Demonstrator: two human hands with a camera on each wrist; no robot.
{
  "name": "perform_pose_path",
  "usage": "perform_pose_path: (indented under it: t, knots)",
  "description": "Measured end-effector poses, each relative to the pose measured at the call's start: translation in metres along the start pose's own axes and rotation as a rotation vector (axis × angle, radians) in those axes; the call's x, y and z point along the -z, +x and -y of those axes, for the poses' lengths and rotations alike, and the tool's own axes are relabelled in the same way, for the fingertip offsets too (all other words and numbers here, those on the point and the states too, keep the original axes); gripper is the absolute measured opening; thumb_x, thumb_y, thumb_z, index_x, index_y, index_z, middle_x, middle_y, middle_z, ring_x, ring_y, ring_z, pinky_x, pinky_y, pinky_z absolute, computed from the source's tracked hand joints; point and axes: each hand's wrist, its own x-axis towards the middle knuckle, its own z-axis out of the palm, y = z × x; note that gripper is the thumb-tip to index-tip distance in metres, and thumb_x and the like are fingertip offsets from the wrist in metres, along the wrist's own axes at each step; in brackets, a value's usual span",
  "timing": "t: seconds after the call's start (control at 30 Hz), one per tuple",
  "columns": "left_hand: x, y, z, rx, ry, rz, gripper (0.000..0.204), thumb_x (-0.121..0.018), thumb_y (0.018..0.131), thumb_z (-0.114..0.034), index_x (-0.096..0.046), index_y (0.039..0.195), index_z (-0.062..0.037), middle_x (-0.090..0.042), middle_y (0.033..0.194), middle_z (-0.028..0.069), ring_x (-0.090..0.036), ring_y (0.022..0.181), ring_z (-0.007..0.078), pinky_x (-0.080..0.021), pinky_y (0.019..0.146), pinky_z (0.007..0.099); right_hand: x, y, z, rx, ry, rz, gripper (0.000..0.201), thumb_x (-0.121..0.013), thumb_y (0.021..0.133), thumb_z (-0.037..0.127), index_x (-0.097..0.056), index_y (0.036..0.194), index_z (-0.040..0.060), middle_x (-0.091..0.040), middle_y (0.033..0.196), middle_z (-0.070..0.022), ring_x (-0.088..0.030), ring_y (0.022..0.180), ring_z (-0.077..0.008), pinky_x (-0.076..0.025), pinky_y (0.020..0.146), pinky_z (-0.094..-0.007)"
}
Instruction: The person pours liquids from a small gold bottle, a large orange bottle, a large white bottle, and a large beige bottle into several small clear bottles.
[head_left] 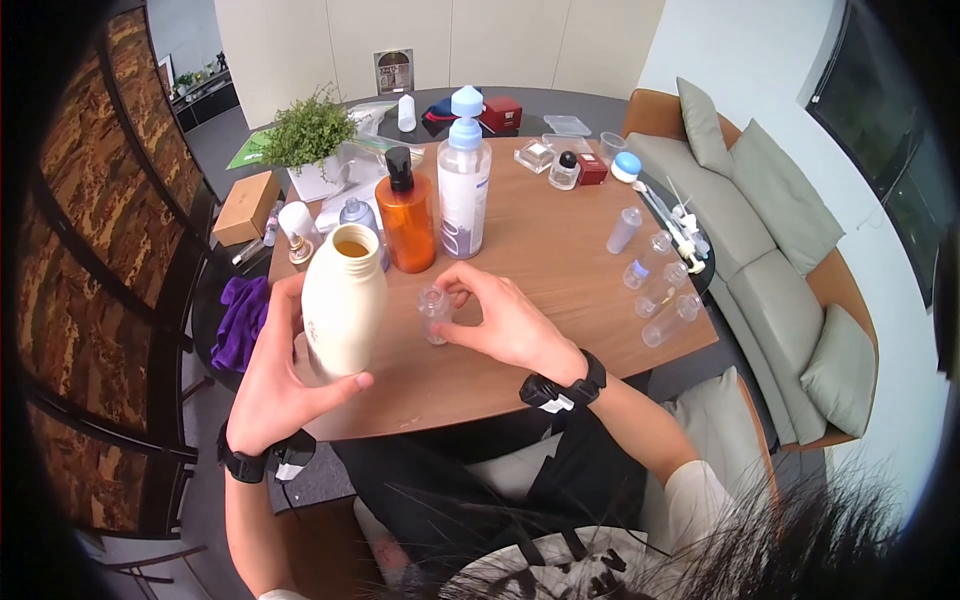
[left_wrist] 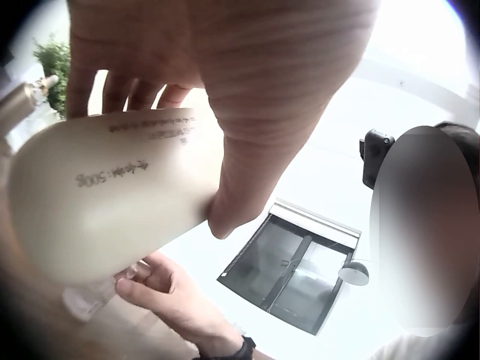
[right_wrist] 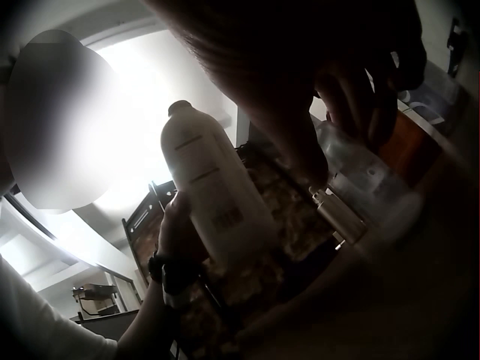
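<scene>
My left hand (head_left: 268, 385) grips a large cream-coloured bottle (head_left: 343, 310) around its lower body, holding it close to upright. Its cap is off, and amber colour shows inside the threaded mouth. Faint printing, including "500g", is visible on the bottle (left_wrist: 112, 187) in the left wrist view. Just to the right, my right hand (head_left: 510, 325) pinches a small clear bottle (head_left: 433, 318) between thumb and fingers. This little bottle has an open neck and stands low over the wooden table (head_left: 540, 230). In the right wrist view, the clear bottle (right_wrist: 367, 180) appears beneath dark fingers.
Behind the hands stand an orange pump bottle (head_left: 408, 225) and a tall clear pump bottle (head_left: 463, 190). Several small clear containers (head_left: 660, 290) line the table's right side. A potted plant (head_left: 310, 135) and a cardboard box (head_left: 247, 208) are at the back left.
</scene>
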Motion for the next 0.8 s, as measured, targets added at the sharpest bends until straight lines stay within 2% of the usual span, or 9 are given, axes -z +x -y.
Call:
perform_pose_path:
  t: [0.07,0.17,0.23,0.27,0.33,0.37,0.47,0.67,0.8]
  knots:
    - [-0.001,0.001,0.0,-0.039,0.074,0.039,0.098,-0.094,0.074,-0.02,-0.039,0.153,0.0004,-0.058,0.142,0.0159,-0.055,0.139,0.0271,-0.041,0.121,0.0421,0.001,-0.003,-0.002,0.058,0.043,-0.059,0.046,-0.086,0.086,0.021,-0.063,0.122,0.0042,-0.074,0.115,-0.0144,-0.073,0.106,-0.0336,-0.056,0.098,-0.044]
    - [-0.003,0.001,0.005,-0.101,0.18,0.105,0.096,-0.096,0.075,-0.024,-0.041,0.15,0.0005,-0.062,0.138,0.0219,-0.062,0.133,0.0327,-0.048,0.115,0.0427,0.022,-0.011,0.009,0.189,0.057,-0.165,0.045,-0.086,0.085,0.019,-0.065,0.123,0.0057,-0.073,0.116,-0.0134,-0.071,0.107,-0.0306,-0.056,0.095,-0.0412]
    - [-0.005,0.001,0.002,-0.082,0.215,0.176,0.093,-0.096,0.076,-0.027,-0.043,0.147,0.0008,-0.063,0.136,0.024,-0.064,0.13,0.0363,-0.051,0.11,0.0432,0.042,-0.02,0.032,0.237,-0.117,-0.206,0.045,-0.086,0.084,0.017,-0.067,0.123,0.0071,-0.072,0.116,-0.0115,-0.068,0.11,-0.03,-0.053,0.1,-0.0414]
    - [-0.006,0.002,0.003,-0.058,0.217,0.202,0.095,-0.096,0.076,-0.028,-0.042,0.148,0.0007,-0.061,0.139,0.0238,-0.062,0.133,0.0359,-0.049,0.112,0.0432,0.051,-0.025,0.044,0.258,-0.206,-0.233,0.045,-0.086,0.083,0.016,-0.068,0.124,0.0078,-0.072,0.116,-0.0106,-0.066,0.112,-0.0297,-0.052,0.102,-0.0415]
    - [-0.009,0.003,0.006,-0.02,0.218,0.265,0.099,-0.096,0.075,-0.031,-0.041,0.151,0.0006,-0.058,0.144,0.0233,-0.059,0.138,0.0349,-0.046,0.116,0.0431,0.067,-0.027,0.06,0.369,-0.415,-0.21,0.046,-0.086,0.082,0.014,-0.069,0.125,0.0093,-0.071,0.118,-0.009,-0.064,0.116,-0.0306,-0.048,0.107,-0.0436]
    - [-0.01,0.002,0.008,-0.032,0.228,0.268,0.097,-0.095,0.076,-0.034,-0.041,0.15,0.0005,-0.06,0.143,0.0241,-0.061,0.135,0.0365,-0.047,0.115,0.0442,0.073,-0.027,0.065,0.423,-0.521,-0.201,0.047,-0.085,0.081,0.013,-0.07,0.125,0.01,-0.07,0.119,-0.0081,-0.063,0.118,-0.031,-0.046,0.11,-0.0447]
    - [-0.012,0.002,0.005,-0.037,0.24,0.28,0.097,-0.095,0.076,-0.035,-0.042,0.149,0.0004,-0.063,0.139,0.0239,-0.063,0.132,0.0367,-0.049,0.113,0.0441,0.084,-0.027,0.076,0.46,-0.62,-0.164,0.047,-0.085,0.08,0.012,-0.071,0.125,0.0117,-0.069,0.119,-0.0069,-0.062,0.118,-0.0332,-0.041,0.115,-0.0498]
    - [-0.018,0.001,0.007,-0.077,0.254,0.313,0.095,-0.096,0.076,-0.037,-0.044,0.147,-0.0005,-0.066,0.134,0.0235,-0.065,0.13,0.0372,-0.051,0.111,0.0445,0.096,-0.019,0.095,0.758,-1.145,-0.144,0.04,-0.082,0.08,0.014,-0.075,0.118,0.0236,-0.068,0.118,-0.0001,-0.062,0.123,-0.0241,-0.037,0.123,-0.0624]
    - [-0.023,0.001,0.002,-0.102,0.192,0.331,0.088,-0.094,0.079,-0.033,-0.046,0.143,0.0036,-0.066,0.132,0.0266,-0.065,0.127,0.0414,-0.051,0.108,0.0456,0.096,-0.015,0.108,0.892,-1.201,-0.141,0.036,-0.079,0.079,0.016,-0.074,0.112,0.0308,-0.067,0.116,0.0037,-0.061,0.129,-0.0186,-0.029,0.129,-0.0668]
